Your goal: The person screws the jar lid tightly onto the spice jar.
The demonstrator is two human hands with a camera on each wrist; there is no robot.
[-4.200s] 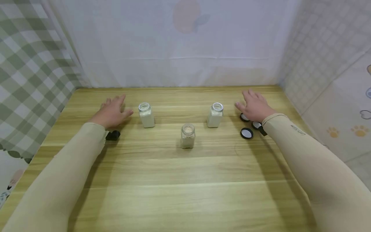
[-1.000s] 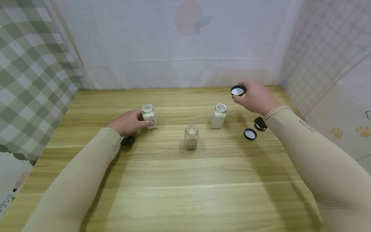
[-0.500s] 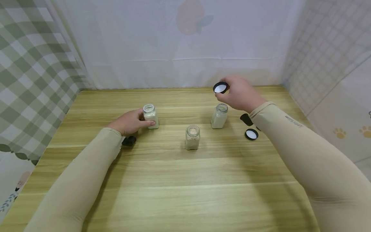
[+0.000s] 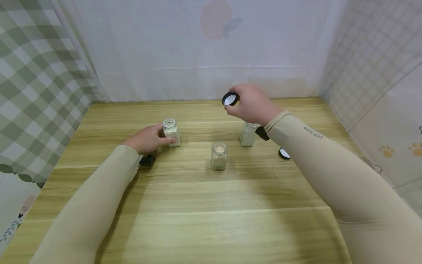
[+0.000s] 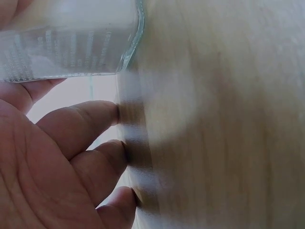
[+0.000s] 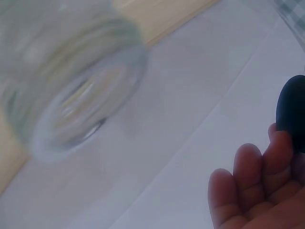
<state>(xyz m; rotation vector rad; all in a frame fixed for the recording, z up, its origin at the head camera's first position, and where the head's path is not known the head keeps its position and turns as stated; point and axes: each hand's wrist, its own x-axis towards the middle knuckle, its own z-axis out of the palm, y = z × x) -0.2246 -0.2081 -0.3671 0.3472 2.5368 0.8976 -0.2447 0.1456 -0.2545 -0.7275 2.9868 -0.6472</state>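
My left hand (image 4: 145, 140) grips a square glass jar (image 4: 174, 134) of pale powder between thumb and fingers. It stands upright and lidless on the table. In the left wrist view, the jar (image 5: 71, 47) fills the upper left, with the other fingers (image 5: 102, 164) near the wood. High above the table, my right hand (image 4: 252, 104) pinches a round black lid (image 4: 230, 99), its white liner facing me. The right wrist view shows the lid (image 6: 290, 112) at the fingertips. A second jar (image 4: 248, 136) stands below that hand, its top partly covered.
A third lidless jar (image 4: 219, 157), with beige contents, stands mid-table between the other two. Another black lid (image 4: 284, 153) lies at the right, partly hidden by the right sleeve (image 4: 313, 157). White cloth (image 4: 165, 47) hangs behind the table (image 4: 204, 212).
My right hand has picked up a lid from the right and carried it leftward past the right jar. My left hand has moved in and taken hold of the left jar.
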